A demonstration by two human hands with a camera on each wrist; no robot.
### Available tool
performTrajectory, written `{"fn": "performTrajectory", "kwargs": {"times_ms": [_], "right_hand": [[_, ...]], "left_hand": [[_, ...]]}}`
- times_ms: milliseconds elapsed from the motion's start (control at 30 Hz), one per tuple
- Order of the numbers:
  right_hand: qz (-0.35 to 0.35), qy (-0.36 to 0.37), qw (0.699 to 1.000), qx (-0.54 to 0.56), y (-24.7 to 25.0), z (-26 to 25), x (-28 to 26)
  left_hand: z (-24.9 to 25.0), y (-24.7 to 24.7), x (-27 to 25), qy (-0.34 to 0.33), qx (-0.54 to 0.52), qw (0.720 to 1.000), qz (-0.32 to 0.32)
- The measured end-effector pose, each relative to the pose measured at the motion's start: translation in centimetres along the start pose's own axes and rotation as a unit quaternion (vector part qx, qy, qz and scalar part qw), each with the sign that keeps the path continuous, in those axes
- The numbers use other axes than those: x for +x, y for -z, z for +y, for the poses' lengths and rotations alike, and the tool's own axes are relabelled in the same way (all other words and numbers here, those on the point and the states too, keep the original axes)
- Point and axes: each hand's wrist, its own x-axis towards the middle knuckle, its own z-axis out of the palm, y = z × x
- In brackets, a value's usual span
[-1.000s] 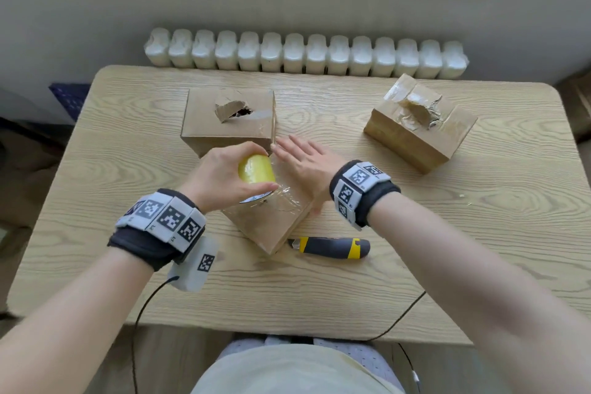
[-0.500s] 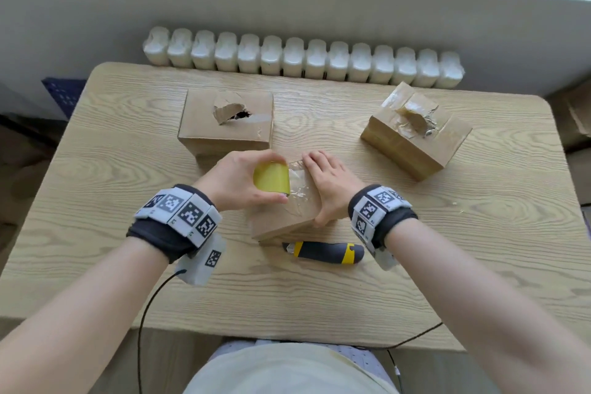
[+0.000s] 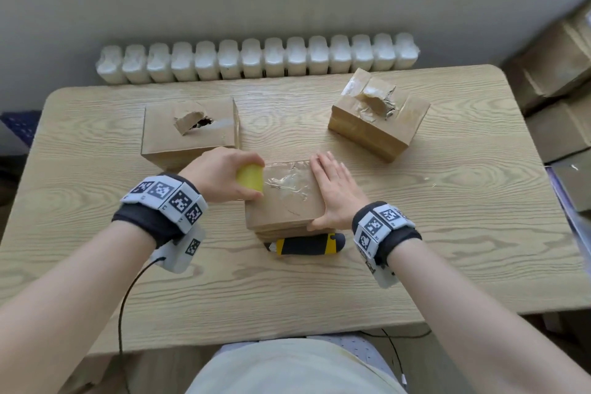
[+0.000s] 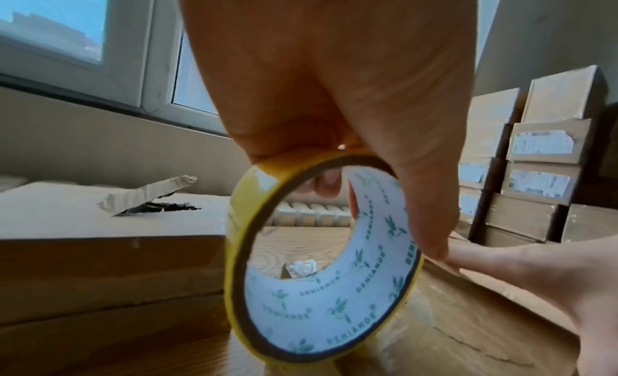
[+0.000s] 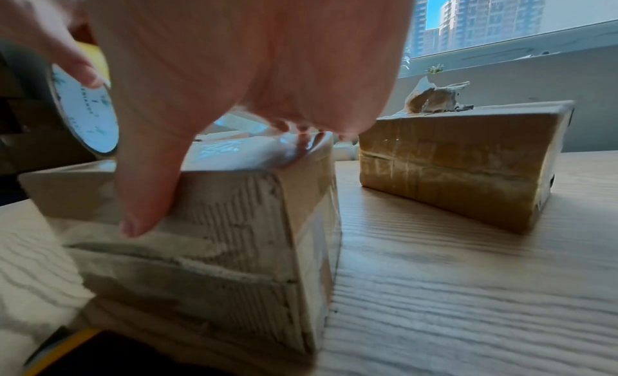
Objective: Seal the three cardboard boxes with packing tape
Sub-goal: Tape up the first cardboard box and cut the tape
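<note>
A small cardboard box [image 3: 284, 205] [image 5: 214, 223] stands square in front of me, with shiny clear tape across the far part of its top. My left hand [image 3: 224, 174] grips a yellow tape roll [image 3: 250, 176] [image 4: 321, 262] at the box's left edge. My right hand [image 3: 335, 192] lies flat along the box's right edge, fingers straight, thumb [image 5: 147, 196] against the near side. A box with a torn hole [image 3: 190, 133] [image 4: 100, 236] sits at the back left. Another torn box [image 3: 379, 115] [image 5: 461, 165] sits at the back right.
A black and yellow utility knife [image 3: 307, 244] lies against the near side of the middle box. The wooden table [image 3: 463, 233] backs onto a white radiator [image 3: 256, 59]. Stacked cardboard boxes [image 3: 563, 105] [image 4: 535, 170] stand on the floor to the right.
The middle box has been turned from a diagonal to square with the table. My right hand moved from its top to its right edge. The tape roll stayed at its left.
</note>
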Motion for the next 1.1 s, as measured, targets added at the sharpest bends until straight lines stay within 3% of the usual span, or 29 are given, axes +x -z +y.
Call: {"fn": "performTrajectory", "kwargs": {"times_ms": [233,633,767,833,967,1100], "right_hand": [[0.043,0.052,0.998,-0.017,-2.1,-3.3,-0.3],[0.037,-0.02,0.997,-0.057,-3.3,-0.6,-2.2],[0.049,-0.064,0.996,-0.024,-3.3,0.6,-4.2],[0.118,-0.026,0.993,-0.012,-3.5,0.3,-5.5],[0.237,0.142,0.96,-0.05,-5.3,-1.9,-6.7],[0.232,0.226,0.941,-0.095,-7.2,-3.3,-5.8]], "left_hand": [[1.2,0.0,0.0,0.001,0.028,0.999,0.015],[2.1,0.1,0.3,0.006,0.095,0.995,0.013],[2.4,0.4,0.5,-0.006,0.118,0.993,0.003],[2.5,0.4,0.6,-0.01,0.122,0.992,0.0],[2.4,0.2,0.8,-0.016,0.121,0.992,0.008],[2.2,-0.1,1.2,-0.027,0.112,0.993,0.026]]}}
